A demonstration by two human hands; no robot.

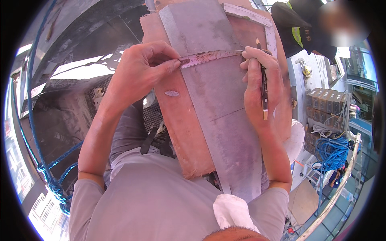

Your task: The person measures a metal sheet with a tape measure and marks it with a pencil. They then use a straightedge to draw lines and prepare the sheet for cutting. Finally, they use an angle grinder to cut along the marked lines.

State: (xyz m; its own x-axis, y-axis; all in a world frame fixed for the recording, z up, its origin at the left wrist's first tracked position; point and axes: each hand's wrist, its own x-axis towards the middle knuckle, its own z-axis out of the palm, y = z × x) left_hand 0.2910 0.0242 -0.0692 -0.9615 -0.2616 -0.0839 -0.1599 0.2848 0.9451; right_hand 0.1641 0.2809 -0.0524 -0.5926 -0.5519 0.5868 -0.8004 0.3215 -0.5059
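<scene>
A worn, stained strip that looks like a length of measuring tape (pixel 211 57) lies across a grey sheet panel (pixel 225 90). My left hand (pixel 140 68) pinches the strip's left end between thumb and forefinger, at the panel's left edge. At the other end, my right hand (pixel 253 94) has its fingertips on or close to the strip. A dark pencil (pixel 265 100) is held in that hand, its sharpened tip pointing up and away from me. Below the strip, a thin dark line crosses part of the panel.
Under the panel is a reddish wooden board (pixel 189 140). A white frame corner (pixel 251 16) lies at its far right. A co-worker in dark clothing (pixel 299 24) is nearby. Coiled blue rope (pixel 333 154) and stacked boxes (pixel 325 100) stand right; blue rope (pixel 30 92) hangs left.
</scene>
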